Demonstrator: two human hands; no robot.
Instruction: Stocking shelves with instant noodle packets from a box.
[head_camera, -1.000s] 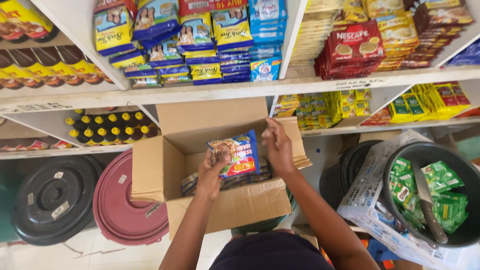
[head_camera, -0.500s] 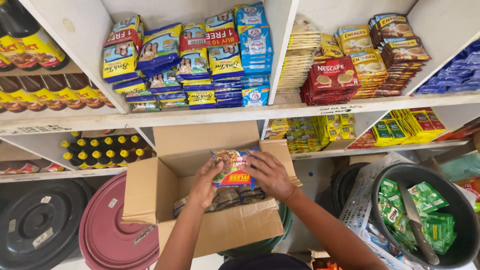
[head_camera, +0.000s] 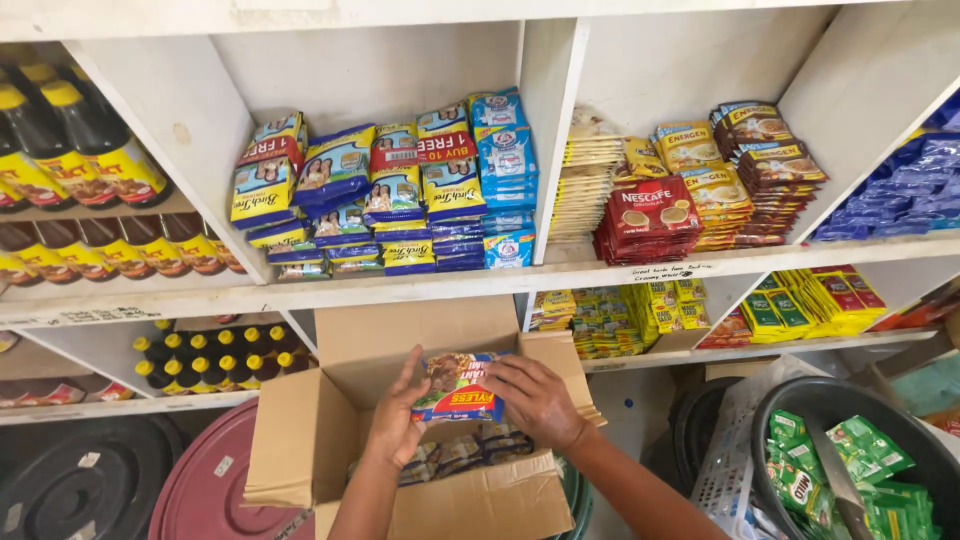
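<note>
A colourful snack packet (head_camera: 458, 388) sits between both hands above an open cardboard box (head_camera: 330, 420). The left hand (head_camera: 397, 420) grips its left edge; the right hand (head_camera: 540, 400) clasps its right side

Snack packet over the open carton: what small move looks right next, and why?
Probably lift the packet clear of the cardboard carton and up toward the shelf. Both hands already pinch it, left hand at its left edge, right hand on its right, above more packets inside, and similar bundles stand on that shelf.
</note>
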